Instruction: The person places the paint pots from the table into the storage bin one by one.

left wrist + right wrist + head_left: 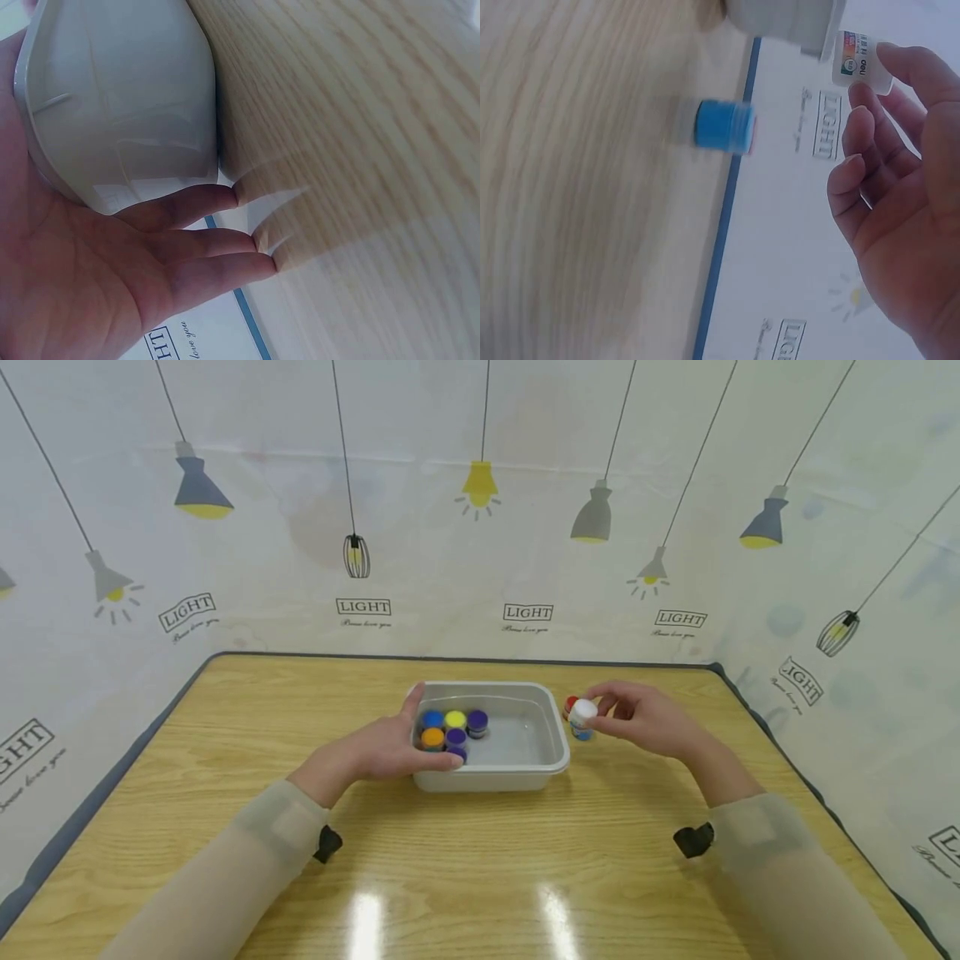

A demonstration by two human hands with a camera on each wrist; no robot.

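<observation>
A light grey plastic tub [525, 768] sits on the table with several small paint jars in its left half: a blue one [432, 719], a yellow one [455, 719], an orange one [432, 739] and purple ones [477, 722]. My left hand [382, 746] rests against the tub's left end, thumb over the near rim. In the left wrist view its other fingers [202, 281] extend beside the wall. My right hand [648, 718] pinches a white-lidded paint jar [853, 64] above the table, just right of the tub. A red-lidded jar [572, 702] and a blue jar [724, 126] stand below it.
The wooden table [480, 852] has a dark edging strip. A wall cloth [435, 635] printed with lamps and lettering surrounds it on the back and sides.
</observation>
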